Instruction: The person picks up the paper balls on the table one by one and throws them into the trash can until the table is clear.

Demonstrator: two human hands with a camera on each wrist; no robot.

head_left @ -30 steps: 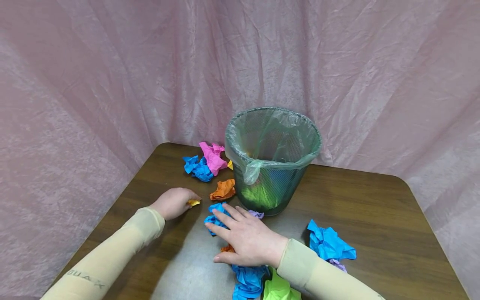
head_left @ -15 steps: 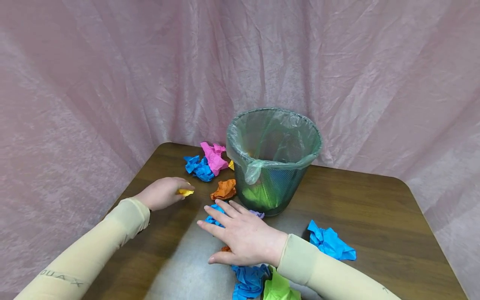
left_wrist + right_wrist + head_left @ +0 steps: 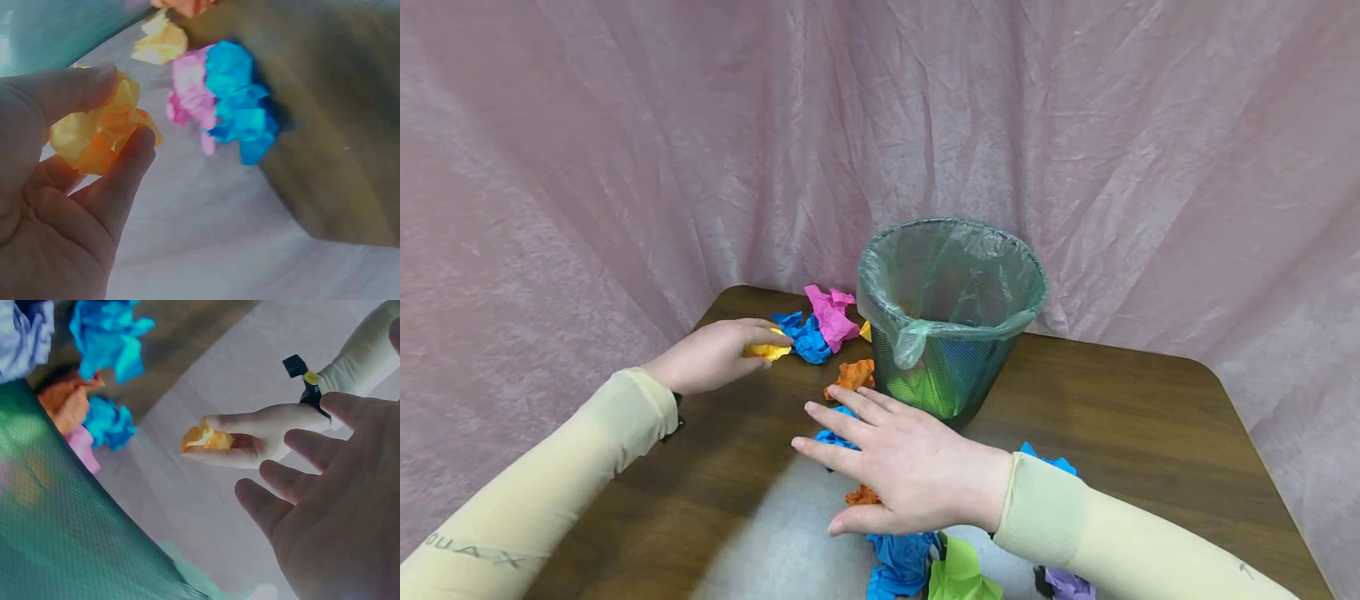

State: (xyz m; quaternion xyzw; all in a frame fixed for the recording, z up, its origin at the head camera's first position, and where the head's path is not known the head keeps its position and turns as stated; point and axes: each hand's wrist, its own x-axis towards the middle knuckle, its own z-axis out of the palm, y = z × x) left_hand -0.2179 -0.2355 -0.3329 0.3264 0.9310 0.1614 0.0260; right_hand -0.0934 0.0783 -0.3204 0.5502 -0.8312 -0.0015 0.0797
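Observation:
My left hand [image 3: 718,354] pinches a crumpled yellow paper ball [image 3: 103,128] between thumb and fingers, held up at the left side of the table. In the head view it overlaps the crumpled blue paper [image 3: 808,340] beside the pink paper [image 3: 832,315]. My right hand [image 3: 917,467] is spread with its fingers apart and holds nothing. It hovers in front of the mesh wastebasket [image 3: 951,367], partly covering another blue paper ball [image 3: 837,437] and an orange one [image 3: 861,496]. A second orange paper ball [image 3: 852,377] lies at the basket's left foot.
A green plastic bag [image 3: 917,333] lines the basket, with green paper showing through the mesh. Nearer me lie blue [image 3: 901,562], lime green [image 3: 962,571] and purple [image 3: 1070,583] paper balls. Another blue one [image 3: 1051,460] is partly behind the right sleeve. A pink curtain [image 3: 880,125] hangs behind the table.
My left hand has lifted the yellow paper ball and moved away from me and slightly left. My right hand stays spread, its wrist shifted a little to the right.

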